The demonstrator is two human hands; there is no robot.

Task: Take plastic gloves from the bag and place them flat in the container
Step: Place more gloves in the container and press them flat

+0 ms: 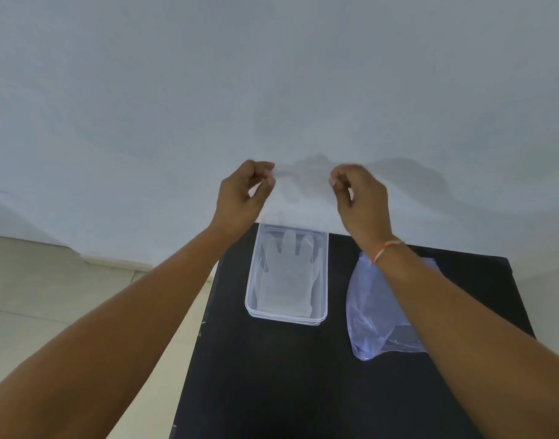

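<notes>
A thin clear plastic glove (298, 198) hangs stretched between my two raised hands, faint against the white wall. My left hand (245, 193) pinches its left top corner, and my right hand (357, 198) pinches the right one. The glove's lower end hangs just above the far edge of the clear rectangular container (252, 299), which sits on the black table with at least one glove (287, 274) lying flat inside. To the right of the container lies the bluish plastic bag (371, 312), partly hidden under my right forearm.
The black table (287, 375) is narrow, with its left edge next to the container and pale floor tiles (50, 296) beyond. A white wall (271, 74) rises directly behind the table.
</notes>
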